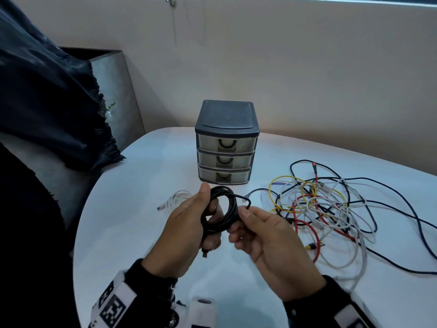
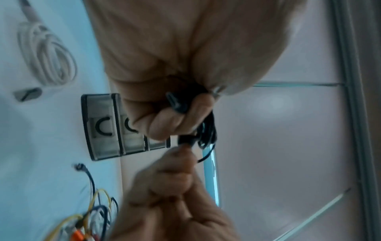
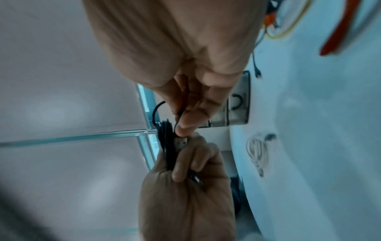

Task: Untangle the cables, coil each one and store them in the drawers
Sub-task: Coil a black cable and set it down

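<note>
The black cable (image 1: 221, 210) is wound into a coil and held upright above the near part of the white table (image 1: 146, 176), its loops standing on edge between the two hands. The left hand (image 1: 186, 230) has its grip closed round the coil's left side, thumb up over the top and fingers curled through the loops; one plug hangs loose below that hand. The right hand (image 1: 264, 237) lies just right of the coil and pinches the cable's free tail between thumb and forefinger. The right wrist view shows a USB plug (image 3: 181, 142) at those fingertips, pressed against the bundle.

The drawer unit (image 1: 226, 143) stands straight beyond the coil, further along the table, all three drawers shut. Storing the coil probably calls for one hand to let go and pull a handle; the right hand, holding only the tail, seems the freer of the two.

A coiled white cable (image 1: 176, 200) lies on the table to the left of the hands, not yet stored. The tangle of cables (image 1: 324, 209), yellow, red, white and dark blue, sprawls to the right, well clear of the line from coil to drawers. Nothing stands between the coil and the drawer fronts.
</note>
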Available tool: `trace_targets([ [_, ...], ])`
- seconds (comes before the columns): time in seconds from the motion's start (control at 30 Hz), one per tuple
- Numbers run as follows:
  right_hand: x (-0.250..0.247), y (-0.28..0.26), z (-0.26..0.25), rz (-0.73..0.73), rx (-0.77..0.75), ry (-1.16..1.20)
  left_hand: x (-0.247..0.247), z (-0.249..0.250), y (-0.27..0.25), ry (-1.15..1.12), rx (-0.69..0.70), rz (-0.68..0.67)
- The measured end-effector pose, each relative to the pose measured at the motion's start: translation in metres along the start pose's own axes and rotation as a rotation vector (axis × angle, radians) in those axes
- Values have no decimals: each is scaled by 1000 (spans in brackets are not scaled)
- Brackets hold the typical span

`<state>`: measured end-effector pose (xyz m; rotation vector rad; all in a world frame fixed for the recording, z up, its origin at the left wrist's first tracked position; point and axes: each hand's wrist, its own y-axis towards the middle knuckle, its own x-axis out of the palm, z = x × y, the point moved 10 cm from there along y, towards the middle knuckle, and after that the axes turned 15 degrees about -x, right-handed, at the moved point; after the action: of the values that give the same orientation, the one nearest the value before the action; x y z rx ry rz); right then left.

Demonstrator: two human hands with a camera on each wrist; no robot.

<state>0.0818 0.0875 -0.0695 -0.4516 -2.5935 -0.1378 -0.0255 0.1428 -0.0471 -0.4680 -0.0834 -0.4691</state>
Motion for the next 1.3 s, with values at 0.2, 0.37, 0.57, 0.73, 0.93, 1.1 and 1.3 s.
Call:
trace_targets([
  [0.2,-2,5,9,79,12,203,10,-12,6,-19,-54,-71],
  [0.37,20,-5,23,-141,75,127,-1,-11,11,90,18,8],
  [0.57,22,-6,15,-206,65,200,2,1,9,115,182,-75],
  [0.73,3,-4,9,-151,-27,-540,12,1,4,197,241,-65],
  [0.93,-10,-9,-31,9,-283,-1054,7,-1,7,146,254,86],
  [1.1,-7,-5,-32,-124,-313,-1181,0,5,3,150,288,150],
  [1.3,1,-6,-45,-172,-513,-1171,-10,7,4,109,237,225],
])
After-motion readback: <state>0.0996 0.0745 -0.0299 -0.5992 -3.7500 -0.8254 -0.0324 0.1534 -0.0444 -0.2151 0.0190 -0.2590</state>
